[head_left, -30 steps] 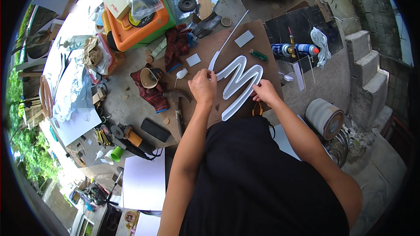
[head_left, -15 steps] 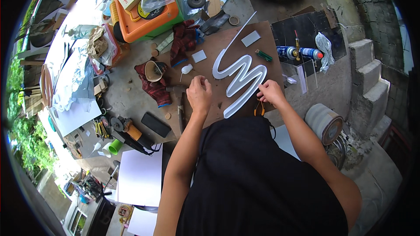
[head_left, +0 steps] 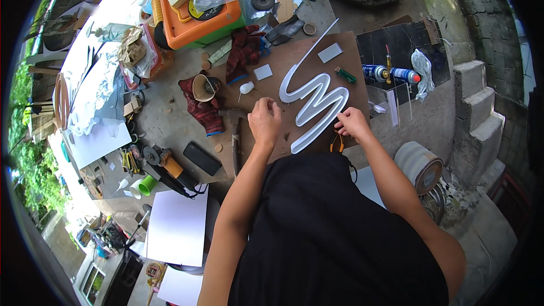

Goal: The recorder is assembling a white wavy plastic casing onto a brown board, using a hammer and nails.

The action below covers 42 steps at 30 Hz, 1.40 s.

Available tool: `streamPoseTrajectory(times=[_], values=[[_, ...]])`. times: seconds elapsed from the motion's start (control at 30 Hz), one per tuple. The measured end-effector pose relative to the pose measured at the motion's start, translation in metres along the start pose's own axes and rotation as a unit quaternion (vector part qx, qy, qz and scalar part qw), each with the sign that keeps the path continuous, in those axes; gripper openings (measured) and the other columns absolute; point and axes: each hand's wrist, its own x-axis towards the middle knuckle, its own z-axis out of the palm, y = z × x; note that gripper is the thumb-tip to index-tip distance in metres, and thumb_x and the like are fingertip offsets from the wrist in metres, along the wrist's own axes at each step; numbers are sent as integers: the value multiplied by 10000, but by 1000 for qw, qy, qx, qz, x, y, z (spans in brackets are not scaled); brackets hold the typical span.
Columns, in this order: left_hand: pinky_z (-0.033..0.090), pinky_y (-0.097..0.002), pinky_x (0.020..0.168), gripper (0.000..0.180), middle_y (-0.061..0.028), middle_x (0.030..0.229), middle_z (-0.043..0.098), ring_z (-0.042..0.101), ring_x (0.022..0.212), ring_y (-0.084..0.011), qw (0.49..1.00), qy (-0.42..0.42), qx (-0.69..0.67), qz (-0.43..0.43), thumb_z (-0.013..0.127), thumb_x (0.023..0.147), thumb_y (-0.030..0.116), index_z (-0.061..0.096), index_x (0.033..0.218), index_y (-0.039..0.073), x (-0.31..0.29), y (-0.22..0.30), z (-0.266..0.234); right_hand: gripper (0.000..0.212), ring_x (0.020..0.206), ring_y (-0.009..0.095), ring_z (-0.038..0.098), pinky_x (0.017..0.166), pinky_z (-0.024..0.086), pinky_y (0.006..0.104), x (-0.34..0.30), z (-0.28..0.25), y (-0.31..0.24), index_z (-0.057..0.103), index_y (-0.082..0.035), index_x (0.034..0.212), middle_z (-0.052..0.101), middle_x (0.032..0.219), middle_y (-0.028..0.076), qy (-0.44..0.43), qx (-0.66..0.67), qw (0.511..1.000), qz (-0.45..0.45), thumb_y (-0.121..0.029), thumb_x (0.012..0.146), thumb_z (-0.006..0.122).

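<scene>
A white zigzag strip with raised edges, its long thin tail pointing away from me, lies on a brown board. My right hand pinches at the strip's right edge, thumb and forefinger together. To the left of the strip is my left hand, fingers curled inward and apart from it; anything inside them is hidden. Just beyond that hand sits a small white bottle with a thin nozzle. Orange-handled pliers lie under my right hand. A hammer rests left of my left wrist.
Two white rectangles and a green lighter share the board. Leftward are a cup on a red glove, a phone and an angle grinder. An orange toolbox stands behind; spray cans lie right.
The whole view has shifted slightly. Both hands keep nearly the same pose and place, and the zigzag strip stays where it was on the board.
</scene>
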Motion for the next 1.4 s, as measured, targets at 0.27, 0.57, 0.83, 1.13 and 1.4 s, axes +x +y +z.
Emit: streamPoseTrajectory(times=[0.27,0.57,0.83,1.13,1.4], values=[[510,-441,724,118,-117,872,692,671,780,-319,1000,5,0,7,668,900,146,655,952,41,1,-2,2,239,586,181,697,478,538,280,1,1,1,584,7,937,735,814,148,-2,-3,1000,2,-226,967,622],[498,-429,729,114,-104,864,690,665,758,-299,1000,15,11,18,668,902,152,659,952,50,1,-4,5,240,593,185,698,483,539,280,3,2,2,583,3,940,734,816,145,-5,-2,1000,2,-231,972,623],[440,-428,771,92,-68,887,697,674,814,-269,1000,-9,-1,-11,658,896,157,655,954,86,2,-3,7,245,595,189,698,486,540,283,5,2,3,584,7,954,734,829,150,-11,-1,1000,4,-234,974,621],[438,-427,778,97,-67,871,691,675,822,-269,1000,-2,0,-5,664,895,159,649,960,89,3,-2,9,256,594,194,696,493,540,289,8,2,3,580,20,979,735,845,161,-14,-11,1000,4,-234,977,611],[440,-431,783,104,-70,881,697,678,828,-273,1000,-2,-8,-21,658,901,166,652,968,87,1,-3,8,269,590,193,694,494,538,287,7,4,-1,574,22,979,736,849,161,-17,-12,1000,4,-244,981,608]])
